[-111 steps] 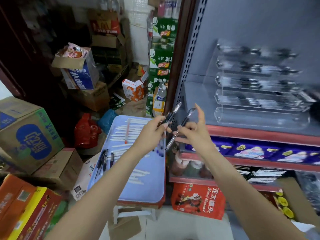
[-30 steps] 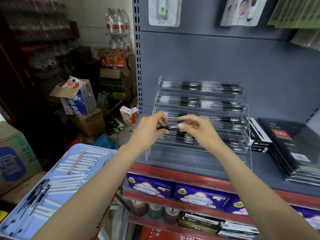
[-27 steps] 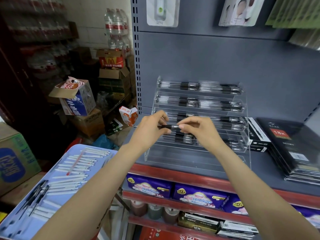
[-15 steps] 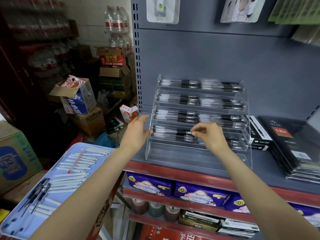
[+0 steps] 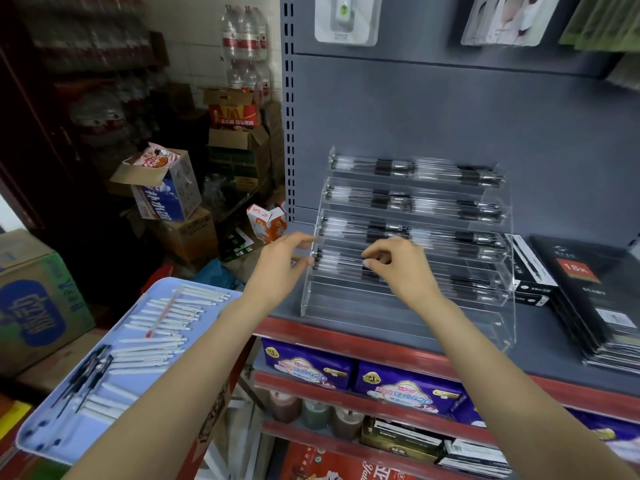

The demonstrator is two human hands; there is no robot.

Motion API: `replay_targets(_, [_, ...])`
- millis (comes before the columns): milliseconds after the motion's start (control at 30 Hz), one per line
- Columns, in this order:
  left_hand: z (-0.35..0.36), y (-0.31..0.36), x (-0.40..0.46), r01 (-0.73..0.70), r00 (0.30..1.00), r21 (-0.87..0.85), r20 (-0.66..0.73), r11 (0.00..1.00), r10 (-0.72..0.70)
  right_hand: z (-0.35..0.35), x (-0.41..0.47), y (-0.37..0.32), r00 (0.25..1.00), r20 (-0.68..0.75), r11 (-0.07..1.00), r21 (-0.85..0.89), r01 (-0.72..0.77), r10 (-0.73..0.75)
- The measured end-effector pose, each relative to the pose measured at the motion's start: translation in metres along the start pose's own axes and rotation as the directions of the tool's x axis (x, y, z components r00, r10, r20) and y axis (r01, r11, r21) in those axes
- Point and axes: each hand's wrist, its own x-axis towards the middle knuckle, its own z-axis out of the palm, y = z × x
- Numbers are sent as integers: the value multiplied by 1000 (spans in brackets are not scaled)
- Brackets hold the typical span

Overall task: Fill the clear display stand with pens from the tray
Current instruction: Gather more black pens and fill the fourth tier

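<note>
The clear tiered display stand [image 5: 408, 306] sits on the grey shelf, its upper four tiers holding black pens and its bottom tier bare. My left hand [image 5: 284, 268] is at the stand's left side, straight fingertips touching the pen ends in the fourth tier. My right hand [image 5: 398, 265] hovers over that tier with curled fingers, thumb and forefinger pinching a black pen [image 5: 343, 263] that lies there. The light blue tray [image 5: 52, 434] at lower left carries several white pens [image 5: 152, 341] and a few black pens [image 5: 90, 372].
Black notebooks [image 5: 595, 299] and a pen box [image 5: 530, 271] lie right of the stand. Cardboard boxes [image 5: 38, 299] and bottled water crowd the floor at left. Purple packs [image 5: 308, 365] fill the lower shelf behind the red shelf edge [image 5: 346, 341].
Both hands carried a black pen from the tray up to the stand and laid it in the fourth tier. The left hand let go and now touches the pen ends.
</note>
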Motion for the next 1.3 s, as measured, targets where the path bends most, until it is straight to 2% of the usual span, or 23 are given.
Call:
replay_targets(200, [-40,-29,-44,81,981,-84,-169,993,-95,47,-19,-77,996,40,963,261,67,-80])
replay_targets(333, [-78,-86,-95,248,941,-33,-230,968,-249,109,-37,-134,980,162,951,302,63,-116])
replay_targets(433, [-113,-142,-136,370,898,-11,-252,929,-361,170,-51,-174,953,284,946,324,5,-102])
replay_targets(567, [-165,-224,-188,477,875,111,-155,872,-459,255,-71,-224,898,440,928,345,-140,-28])
replay_targets(667, [-190,-291,-212,463,875,271,10,844,-484,312,-82,-253,849,526,923,299,-244,55])
replay_targets(800, [-201,-348,-229,465,839,324,137,824,-527,366,-87,-285,800,570,906,216,-365,187])
replay_targets(1033, [-194,-366,-216,461,803,372,211,806,-557,425,-84,-317,799,483,909,15,-417,359])
replay_targets(1167, [-186,-367,-208,483,738,474,231,736,-634,439,-77,-320,778,457,889,-62,-454,430])
replay_targets(1300, [-182,-364,-201,559,698,444,204,700,-687,446,-71,-323,757,450,866,-81,-493,473])
